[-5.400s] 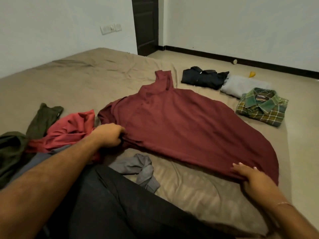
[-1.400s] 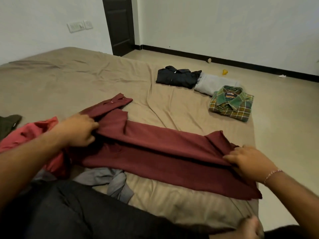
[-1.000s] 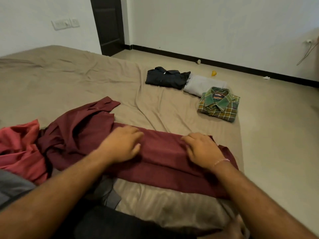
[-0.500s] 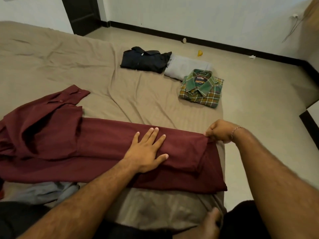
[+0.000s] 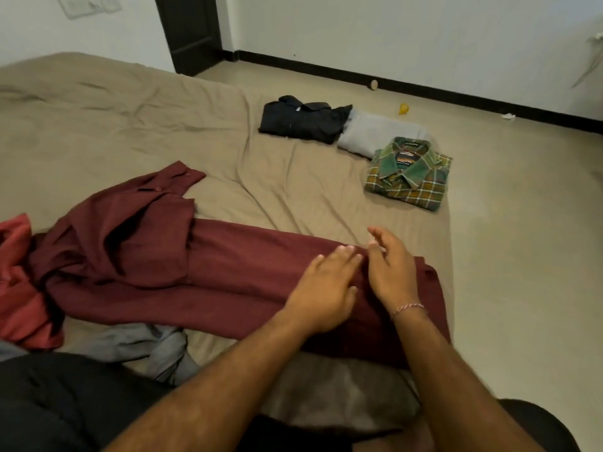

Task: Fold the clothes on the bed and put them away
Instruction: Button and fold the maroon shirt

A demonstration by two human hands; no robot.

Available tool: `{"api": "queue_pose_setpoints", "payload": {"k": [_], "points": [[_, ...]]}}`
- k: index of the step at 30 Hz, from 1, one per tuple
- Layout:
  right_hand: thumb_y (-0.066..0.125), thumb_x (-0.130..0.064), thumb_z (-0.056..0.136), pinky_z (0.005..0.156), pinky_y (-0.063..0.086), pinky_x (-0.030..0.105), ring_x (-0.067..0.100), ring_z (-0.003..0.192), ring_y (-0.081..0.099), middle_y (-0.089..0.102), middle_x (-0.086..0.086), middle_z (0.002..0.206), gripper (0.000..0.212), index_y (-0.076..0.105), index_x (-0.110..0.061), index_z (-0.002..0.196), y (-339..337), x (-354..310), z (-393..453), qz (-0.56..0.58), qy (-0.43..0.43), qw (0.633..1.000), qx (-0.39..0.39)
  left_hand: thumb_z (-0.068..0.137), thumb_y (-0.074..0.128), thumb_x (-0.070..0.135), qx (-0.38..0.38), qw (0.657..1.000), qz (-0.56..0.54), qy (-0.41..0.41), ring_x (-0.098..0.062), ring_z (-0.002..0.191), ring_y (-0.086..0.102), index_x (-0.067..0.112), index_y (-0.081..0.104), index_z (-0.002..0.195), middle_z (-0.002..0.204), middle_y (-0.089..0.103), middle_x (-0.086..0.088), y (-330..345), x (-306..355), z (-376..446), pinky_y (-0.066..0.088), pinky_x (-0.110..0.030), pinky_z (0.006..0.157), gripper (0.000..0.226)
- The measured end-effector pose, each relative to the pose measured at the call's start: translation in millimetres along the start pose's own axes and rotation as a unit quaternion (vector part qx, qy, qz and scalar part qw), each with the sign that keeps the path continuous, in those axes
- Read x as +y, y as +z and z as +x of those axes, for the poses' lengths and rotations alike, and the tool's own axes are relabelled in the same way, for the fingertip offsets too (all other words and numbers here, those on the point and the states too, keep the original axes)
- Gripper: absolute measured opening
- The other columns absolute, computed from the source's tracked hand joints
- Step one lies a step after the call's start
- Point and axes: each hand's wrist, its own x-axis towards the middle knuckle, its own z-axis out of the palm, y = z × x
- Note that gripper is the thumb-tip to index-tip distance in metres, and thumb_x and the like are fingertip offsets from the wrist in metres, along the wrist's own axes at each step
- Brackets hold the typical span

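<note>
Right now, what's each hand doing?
Left hand: open, flat on the maroon shirt.
Right hand: open, fingers relaxed, holding nothing.

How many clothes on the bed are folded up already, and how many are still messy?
Folded: 3: black shirt, grey top, green plaid shirt.
Half-folded: 1: maroon shirt.
Messy: 2: red garment, grey garment.
Total: 6

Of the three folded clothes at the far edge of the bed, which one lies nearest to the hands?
The green checked shirt; the grey one and the black one lie farther away.
</note>
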Motion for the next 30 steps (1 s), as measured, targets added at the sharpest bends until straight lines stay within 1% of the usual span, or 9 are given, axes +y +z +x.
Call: {"api": "queue_pose_setpoints", "payload": {"k": [3, 6, 11, 15, 20, 22, 24, 27, 30], "points": [[0.027, -0.052, 0.102, 0.124, 0.028, 0.045, 0.018, 0.149, 0.038, 0.041, 0.0, 0.162, 0.062, 0.041, -0.026, 0.156, 26.1, 24.3, -10.3, -0.256, -0.108, 0.95, -0.141, 0.102, 0.034, 0.056, -0.073, 0.986, 0.141, -0.056, -0.016, 0.161, -0.004, 0.026, 0.004, 0.167, 0.175, -0.002, 0.0, -37.4, -76.3, -37.3, 0.007, -0.05, 0.129, 0.077], [0.007, -0.067, 0.099, 0.128, 0.003, 0.051, 0.015, 0.159, 0.01, 0.015, -0.01, 0.172, 0.071, 0.019, -0.038, 0.163, 32.3, 45.3, -16.1, -0.427, -0.087, 0.879, -0.196, 0.094, 0.012, 0.076, -0.129, 0.964, 0.197, -0.123, -0.014, 0.159, -0.015, 0.029, -0.006, 0.166, 0.174, -0.013, 0.003, -68.9, -136.2, -73.1, -0.002, -0.051, 0.129, 0.088], [0.016, -0.069, 0.1, 0.125, 0.005, 0.061, 0.02, 0.159, 0.011, 0.017, -0.009, 0.172, 0.07, 0.02, -0.038, 0.162, 33.7, 42.4, -8.1, -0.455, -0.002, 0.878, -0.148, 0.103, 0.044, 0.057, -0.042, 0.955, 0.107, -0.272, -0.025, 0.159, 0.016, 0.013, 0.024, 0.164, 0.173, 0.015, -0.011, -118.4, -176.0, -95.6, 0.018, -0.042, 0.128, 0.078], [0.043, -0.054, 0.099, 0.12, 0.021, 0.065, 0.028, 0.149, 0.035, 0.038, 0.006, 0.162, 0.063, 0.042, -0.022, 0.153, 63.6, 1.4, -10.4, -0.401, -0.054, 0.91, -0.09, 0.096, 0.056, 0.034, 0.183, 0.961, 0.01, -0.206, -0.024, 0.124, 0.059, 0.014, 0.067, 0.129, 0.132, 0.065, -0.004, -150.4, -169.3, -93.7, 0.048, -0.041, 0.107, 0.039], [0.06, -0.04, 0.096, 0.116, 0.038, 0.045, 0.029, 0.135, 0.05, 0.054, 0.009, 0.146, 0.055, 0.053, -0.014, 0.143, 138.7, -80.7, -10.8, -0.192, -0.191, 0.955, -0.123, 0.088, 0.066, 0.038, 0.244, 0.907, 0.174, -0.297, -0.029, 0.131, 0.048, 0.021, 0.051, 0.142, 0.14, 0.053, -0.004, -200.0, -200.2, -101.6, 0.046, -0.048, 0.105, 0.059], [0.067, -0.031, 0.096, 0.115, 0.038, 0.035, 0.02, 0.132, 0.05, 0.053, 0.003, 0.143, 0.052, 0.053, -0.016, 0.143, 170.0, -117.5, -11.6, -0.098, -0.172, 0.965, -0.174, 0.085, 0.07, 0.045, 0.198, 0.877, 0.213, -0.382, -0.03, 0.139, 0.039, 0.022, 0.037, 0.152, 0.149, 0.044, -0.006, -202.7, -220.2, -117.2, 0.04, -0.051, 0.107, 0.079], [0.069, -0.029, 0.095, 0.114, 0.038, 0.029, 0.014, 0.13, 0.052, 0.051, -0.002, 0.143, 0.054, 0.051, -0.018, 0.145, 200.5, -146.1, -12.1, -0.041, -0.143, 0.965, -0.216, 0.085, 0.071, 0.043, 0.212, 0.849, 0.193, -0.445, -0.031, 0.133, 0.044, 0.024, 0.048, 0.146, 0.142, 0.051, -0.005, -198.6, -238.1, -129.5, 0.041, -0.051, 0.103, 0.068], [0.071, -0.027, 0.094, 0.108, 0.043, 0.027, 0.01, 0.124, 0.055, 0.05, -0.01, 0.135, 0.056, 0.049, -0.022, 0.145, 237.9, -173.0, -10.2, 0.003, -0.083, 0.964, -0.254, 0.091, 0.065, 0.034, 0.347, 0.801, 0.121, -0.473, -0.03, 0.118, 0.054, 0.031, 0.073, 0.112, 0.119, 0.067, 0.001, -206.0, -255.2, -134.4, 0.043, -0.048, 0.095, 0.023], [0.071, -0.03, 0.094, 0.095, 0.044, 0.025, 0.012, 0.115, 0.06, 0.054, -0.012, 0.128, 0.057, 0.046, -0.024, 0.145, 261.9, -189.0, -2.2, 0.049, 0.022, 0.966, -0.254, 0.091, 0.066, 0.033, 0.501, 0.72, -0.007, -0.48, -0.032, 0.106, 0.064, 0.026, 0.074, 0.099, 0.105, 0.073, -0.001, -221.5, -259.0, -136.4, 0.048, -0.044, 0.087, 0.013]]}}
